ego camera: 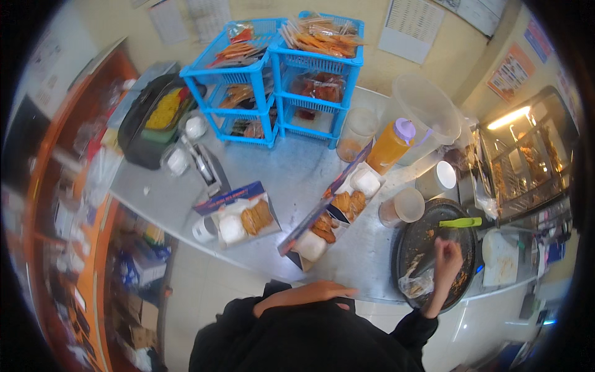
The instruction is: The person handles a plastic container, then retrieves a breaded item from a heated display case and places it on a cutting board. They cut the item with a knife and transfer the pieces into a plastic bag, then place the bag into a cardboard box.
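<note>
My left hand (pixel 324 292) is held flat in front of my body at the table's near edge, thumb apart from the fingers, with nothing visible in it. My right hand (pixel 447 260) hovers over a round dark tray (pixel 434 246), its fingers curled; whether something small is in them cannot be made out. On the tray lie a green-handled tool (pixel 460 222), a crumpled clear plastic bag (pixel 417 284) and brown crumbs. Left of it, open paper boxes, a near one (pixel 310 246) and a farther one (pixel 357 193), hold rice mounds and fried pieces. A third such box (pixel 246 223) stands farther left.
Blue tiered racks (pixel 309 58) with packets stand at the back. Nearby are an orange squeeze bottle (pixel 389 146), a large clear tub (pixel 420 116) and a plastic cup (pixel 402 207). A lit food warmer (pixel 530 153) is at right; a black tray (pixel 139 125) and orange shelving (pixel 39 181) are left.
</note>
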### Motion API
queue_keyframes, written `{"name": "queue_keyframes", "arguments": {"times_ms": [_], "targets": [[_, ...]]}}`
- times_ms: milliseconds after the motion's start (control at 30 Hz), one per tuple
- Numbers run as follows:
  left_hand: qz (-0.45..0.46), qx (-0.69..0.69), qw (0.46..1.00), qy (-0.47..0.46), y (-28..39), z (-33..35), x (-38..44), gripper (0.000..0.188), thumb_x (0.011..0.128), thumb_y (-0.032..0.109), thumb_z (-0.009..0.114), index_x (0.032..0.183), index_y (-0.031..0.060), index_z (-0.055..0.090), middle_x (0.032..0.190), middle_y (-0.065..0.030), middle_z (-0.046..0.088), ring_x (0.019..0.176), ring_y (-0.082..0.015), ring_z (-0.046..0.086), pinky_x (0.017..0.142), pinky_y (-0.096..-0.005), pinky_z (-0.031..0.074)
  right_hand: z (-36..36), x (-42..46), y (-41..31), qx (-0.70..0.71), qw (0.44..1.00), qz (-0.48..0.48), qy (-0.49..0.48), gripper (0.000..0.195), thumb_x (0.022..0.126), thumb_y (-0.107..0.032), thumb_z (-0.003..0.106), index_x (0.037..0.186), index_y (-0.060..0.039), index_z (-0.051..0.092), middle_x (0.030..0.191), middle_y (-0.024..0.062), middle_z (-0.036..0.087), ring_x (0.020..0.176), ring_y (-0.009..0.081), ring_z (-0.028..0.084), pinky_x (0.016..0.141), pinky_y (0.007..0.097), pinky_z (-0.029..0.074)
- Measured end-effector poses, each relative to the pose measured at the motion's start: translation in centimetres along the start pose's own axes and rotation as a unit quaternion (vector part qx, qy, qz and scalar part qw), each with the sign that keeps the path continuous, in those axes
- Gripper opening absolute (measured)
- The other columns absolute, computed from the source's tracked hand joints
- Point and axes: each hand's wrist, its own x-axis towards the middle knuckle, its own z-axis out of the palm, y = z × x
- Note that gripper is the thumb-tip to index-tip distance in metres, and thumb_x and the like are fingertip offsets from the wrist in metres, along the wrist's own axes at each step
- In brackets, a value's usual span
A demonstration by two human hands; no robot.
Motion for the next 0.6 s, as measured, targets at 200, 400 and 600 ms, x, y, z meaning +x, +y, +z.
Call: {"name": "queue_keyframes", "arguments": {"times_ms": [200, 400, 600], "targets": [[-0.083, -0.088, 0.984, 0.133, 5.9, -11.4, -5.1, 0.04, 0.092, 0.016, 0.055, 0.13, 0.0069, 0.049, 0.118, -0.0098, 0.06, 0.112, -0.0233, 0.053, 0.098, -0.0356, 0.037, 0.2, 14.2, -9.2, 0.027, 0.995, -0.055, 0.082, 0.027, 0.095, -0.022, 0.051, 0.096, 0.0007, 0.066, 0.084, 0.0138, 0.065, 0.076, 0.0177, 0.059, 0.07, 0.0289, 0.044], [-0.098, -0.092, 0.948, 0.29, 5.4, -15.9, -5.8, 0.038, 0.092, 0.017, 0.054, 0.129, 0.0066, 0.05, 0.118, -0.0103, 0.057, 0.111, -0.0216, 0.053, 0.096, -0.0338, 0.039, 10.4, 37.2, -0.8, -0.128, 0.955, -0.241, -0.116, 0.036, 0.084, -0.028, 0.064, 0.106, 0.0003, 0.064, 0.098, 0.0172, 0.066, 0.093, 0.0268, 0.063, 0.084, 0.0359, 0.047], [-0.114, -0.247, 0.861, 0.43, 3.6, -14.9, -4.9, 0.036, 0.097, 0.021, 0.048, 0.128, 0.0035, 0.049, 0.119, -0.0095, 0.057, 0.116, -0.0192, 0.049, 0.099, -0.0332, 0.037, 20.4, 44.6, 11.2, -0.023, 0.926, -0.053, -0.373, 0.041, 0.079, -0.025, 0.067, 0.111, 0.0003, 0.059, 0.096, 0.019, 0.065, 0.089, 0.0261, 0.062, 0.081, 0.0359, 0.048]]}}
